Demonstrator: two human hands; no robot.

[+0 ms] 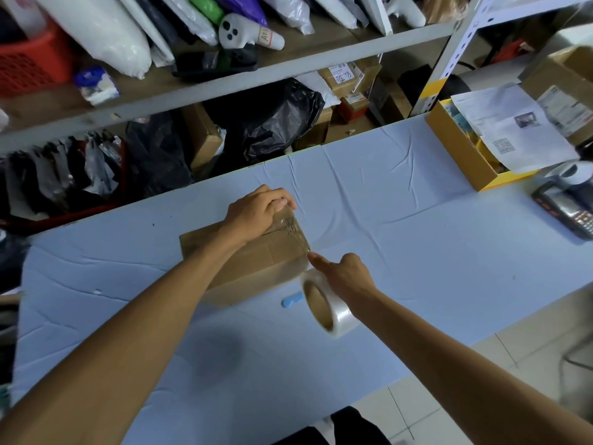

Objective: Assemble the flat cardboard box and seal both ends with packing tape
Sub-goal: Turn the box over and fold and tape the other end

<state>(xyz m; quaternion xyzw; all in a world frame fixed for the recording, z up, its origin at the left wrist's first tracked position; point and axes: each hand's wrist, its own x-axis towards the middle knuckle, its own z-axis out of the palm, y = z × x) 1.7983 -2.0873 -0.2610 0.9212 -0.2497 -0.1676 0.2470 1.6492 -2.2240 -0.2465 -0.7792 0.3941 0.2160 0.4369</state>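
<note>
— Box check, anyone? Where's it at, and what's each grip doing?

— The cardboard box [256, 264] is folded up and sitting on the light blue bench [417, 236], about mid-bench and a bit towards the far edge. The left grip [256, 210] is on top of it at the far right end, fingers curled over the far edge and clamped onto the box. A clear tape strip [290, 224] runs shiny across that end of the top and down the right-hand side.

— And the roll?

— The right grip [343, 274] has the tape roll [340, 316] grasped, held just off the box's near right corner, above the bench. Its index finger sticks out straight, tip right at the box's upper corner. I can't tell how the other fingers sit on the roll.

— Anything else around?

— There's a small pale blue thing [290, 300] lying on the bench, partly behind the roll. An open yellow-edged carton [459, 149] with papers on top is at the far right, with a handheld device [568, 210] near it. The shelf [224, 88] behind is stuffed with bags and parcels.
</note>
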